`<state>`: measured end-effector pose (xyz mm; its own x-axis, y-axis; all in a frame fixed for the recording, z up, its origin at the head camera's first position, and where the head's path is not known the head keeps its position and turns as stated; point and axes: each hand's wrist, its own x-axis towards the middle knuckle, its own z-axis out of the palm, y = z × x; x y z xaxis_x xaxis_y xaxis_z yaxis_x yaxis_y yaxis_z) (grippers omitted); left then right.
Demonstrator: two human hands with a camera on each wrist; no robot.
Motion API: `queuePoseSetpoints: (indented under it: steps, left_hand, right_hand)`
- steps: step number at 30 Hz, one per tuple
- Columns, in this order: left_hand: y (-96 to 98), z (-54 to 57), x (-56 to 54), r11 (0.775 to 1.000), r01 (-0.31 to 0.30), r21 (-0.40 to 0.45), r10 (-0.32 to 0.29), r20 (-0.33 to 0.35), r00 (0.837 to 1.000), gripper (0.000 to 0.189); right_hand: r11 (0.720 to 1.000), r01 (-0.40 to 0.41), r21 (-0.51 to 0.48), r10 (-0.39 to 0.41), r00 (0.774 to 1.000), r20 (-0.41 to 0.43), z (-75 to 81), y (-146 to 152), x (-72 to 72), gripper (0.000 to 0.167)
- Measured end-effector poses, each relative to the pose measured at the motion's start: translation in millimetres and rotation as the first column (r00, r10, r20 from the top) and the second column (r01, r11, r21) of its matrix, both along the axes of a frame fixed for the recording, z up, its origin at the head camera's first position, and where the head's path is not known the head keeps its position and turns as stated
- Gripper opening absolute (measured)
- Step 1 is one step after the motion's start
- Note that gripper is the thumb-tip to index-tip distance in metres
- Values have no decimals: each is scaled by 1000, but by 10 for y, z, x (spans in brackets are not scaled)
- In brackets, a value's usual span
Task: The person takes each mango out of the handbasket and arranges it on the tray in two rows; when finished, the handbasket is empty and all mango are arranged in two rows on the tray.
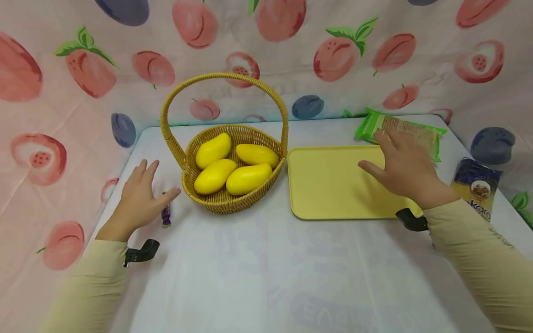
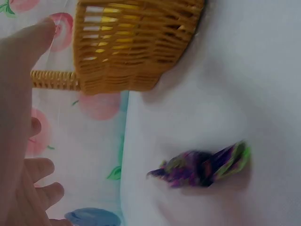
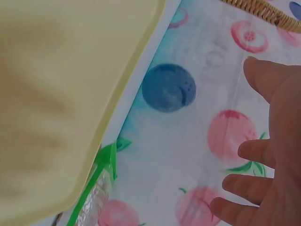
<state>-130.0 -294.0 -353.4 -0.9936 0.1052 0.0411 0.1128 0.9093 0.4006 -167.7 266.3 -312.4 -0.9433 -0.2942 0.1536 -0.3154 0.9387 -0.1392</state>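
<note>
Left grip (image 1: 137, 199), released, is hovering by wrapped candy (image 1: 166, 216) left of basket (image 1: 222, 206); right grip (image 1: 405, 169), also released, over tray (image 1: 329, 182) right of it. Four yellow fruits (image 1: 226, 169) already sitting inside; candy lying outside, apparently unhandled.

Purple candy (image 1: 166, 217), yellow tray (image 1: 325, 185), pink fruit-patterned cloth (image 1: 287, 55).
</note>
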Motion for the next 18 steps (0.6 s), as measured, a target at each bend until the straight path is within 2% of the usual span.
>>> queuePoseSetpoints:
  steps: [7,13,18]
  left_hand:
    - [151,-136,78,991,36,131,-36,0,999,93]
    - [275,-222,64,973,57,222,-49,-39,998,87]
    - [344,-305,43,957,42,288,-41,-9,999,85]
  right_hand:
    - [997,-55,-50,56,998,9,-71,-299,12,77]
    - [990,-102,-100,105,994,19,-133,-579,21,76]
    - [976,-174,-130,175,985,-3,-190,-801,21,76]
